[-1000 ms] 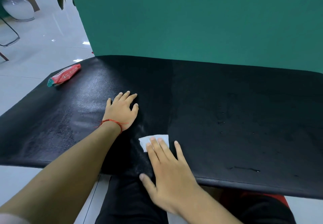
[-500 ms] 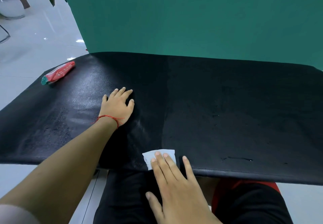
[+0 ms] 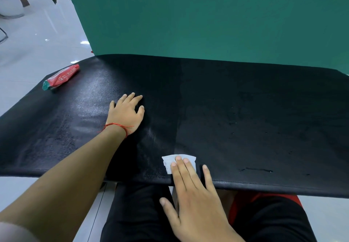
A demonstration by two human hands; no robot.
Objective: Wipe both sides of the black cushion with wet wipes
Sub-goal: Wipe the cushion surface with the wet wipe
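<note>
Head view: since a second ago our right hand (image 3: 196, 200) has drawn the white wet wipe (image 3: 170, 161) nearer the front edge of the black cushion (image 3: 245, 109), which lies over our legs (image 3: 136, 213). Straight fingers press the folded square flat. Our left hand (image 3: 125, 115) rests with fingers spread on the glossy, grained cover.

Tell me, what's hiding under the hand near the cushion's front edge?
A white wet wipe pressed onto the black cushion by the right hand. Its far part shows; the hand covers the rest.
</note>
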